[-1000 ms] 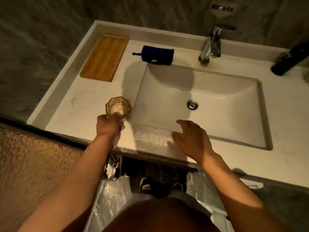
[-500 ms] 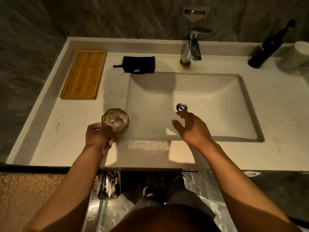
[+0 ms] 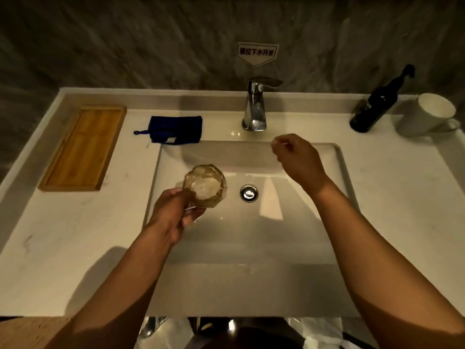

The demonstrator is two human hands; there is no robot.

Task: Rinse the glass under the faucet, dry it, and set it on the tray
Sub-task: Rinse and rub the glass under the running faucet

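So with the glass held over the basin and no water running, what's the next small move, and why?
Probably the right hand lifts the faucet lever. It hovers empty just below the faucet, no stream is visible, and the left hand holds the glass over the sink, left of the drain. Rinsing needs water first.

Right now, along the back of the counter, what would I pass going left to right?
Wooden tray → blue cloth → faucet → dark bottle → white mug.
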